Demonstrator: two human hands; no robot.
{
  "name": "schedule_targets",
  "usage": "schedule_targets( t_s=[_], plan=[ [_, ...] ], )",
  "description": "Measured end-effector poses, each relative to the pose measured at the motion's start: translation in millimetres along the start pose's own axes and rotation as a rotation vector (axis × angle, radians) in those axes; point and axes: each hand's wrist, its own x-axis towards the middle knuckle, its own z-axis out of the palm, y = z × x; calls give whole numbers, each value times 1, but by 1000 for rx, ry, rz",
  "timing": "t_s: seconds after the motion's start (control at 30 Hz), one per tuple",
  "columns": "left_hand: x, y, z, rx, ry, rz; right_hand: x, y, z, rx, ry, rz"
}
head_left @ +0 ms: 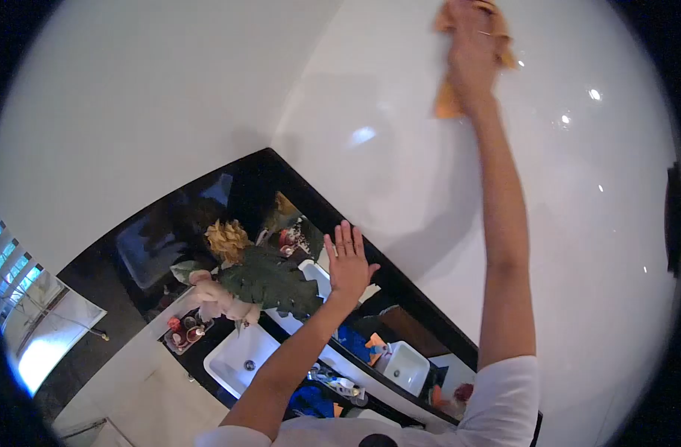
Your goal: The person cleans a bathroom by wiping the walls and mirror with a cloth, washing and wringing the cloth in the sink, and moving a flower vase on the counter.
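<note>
At the top of the head view, my right hand (474,63) presses an orange cloth (450,100) against the glossy white wall (400,171). Its fingers are bent over the cloth, which sticks out on both sides of the hand. My left hand (348,261) lies flat with fingers spread on the black mirror frame (311,190), near the mirror's middle, and holds nothing. Just left of this hand are large green leaves (270,283) and a golden flower (227,240).
Below the mirror is a white sink (240,361), with toiletries (340,384) and a blue cloth (311,402) beside it. A small tray (184,334) of red items sits left of the sink. At far left is a striped window blind (9,261).
</note>
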Motion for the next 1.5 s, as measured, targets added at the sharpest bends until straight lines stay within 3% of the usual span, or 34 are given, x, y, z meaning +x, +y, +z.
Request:
schedule_targets(
  t_s=[0.03,0.1,0.13,0.2,0.23,0.27,0.3,0.33,0.43,0.5,0.53,0.57,0.6,0.63,0.67,0.7,0.77,0.83,0.9,0.93,1.0,1.03,1.1,1.2,1.27,1.3,1.37,1.5],
  plan=[
    [1,-1,0,-13,-22,3,-1,-13,33,327,77,193],
    [1,-2,7,2,-5,1,-29,-2,102,-690,84,-288],
    [1,-4,11,28,-13,5,-44,-9,139,-605,-39,-137],
    [2,-4,7,54,-73,6,-78,-50,174,-608,-139,-71],
    [1,-5,10,53,-76,8,-105,-52,201,-500,-38,-163],
    [1,-6,16,81,-15,21,-133,-63,221,-351,-185,-38],
    [0,-7,24,110,45,33,-161,-73,227,-505,-82,-235],
    [-1,-9,36,163,53,42,-193,-85,241,-607,-294,-186],
    [-3,-10,56,171,80,71,-238,-120,221,-108,-352,-13],
    [0,-5,43,87,32,73,-240,-110,224,-171,-457,-103],
    [0,-7,29,3,-20,44,-212,-111,173,-108,-695,-367],
    [-7,-7,-6,-176,-50,2,-193,-97,162,129,-770,-458],
    [-9,-10,-13,-320,-115,4,-156,-120,117,103,-851,-394],
    [-17,-19,-4,-381,69,206,-132,-135,90,130,-789,-362],
    [-29,-25,-53,-414,-47,242,-126,-141,63,102,-654,-356],
    [-47,-37,-83,-446,132,316,-126,-138,48,55,-547,-367],
    [-64,-56,-112,-481,331,277,-154,-100,38,-150,-470,-362],
    [-104,-103,-173,-542,402,73,-212,-55,39,-458,-620,-300],
    [-151,-154,-204,-439,705,-269,-267,-34,31,-310,-758,-221],
    [-174,-188,-212,-317,915,-338,-277,-42,26,-255,-781,-198],
    [-216,-257,-222,-354,1224,-666,-288,-77,16,-197,-795,-181],
    [-234,-289,-226,-175,1332,-735,-291,-92,11,-162,-812,-84],
    [-255,-330,-244,160,1347,-855,-296,-99,6,-124,-823,6],
    [-261,-384,-253,337,1219,-896,-309,-96,7,-92,-748,86],
    [-257,-389,-260,188,1117,-981,-309,-97,6,3,-612,11],
    [-254,-387,-264,39,1001,-1056,-307,-99,5,2,-609,8],
    [-253,-380,-268,-28,964,-1077,-303,-103,2,-60,-682,85],
    [-259,-383,-249,-39,1034,-872,-305,-100,2,-86,-701,104]
  ],
)
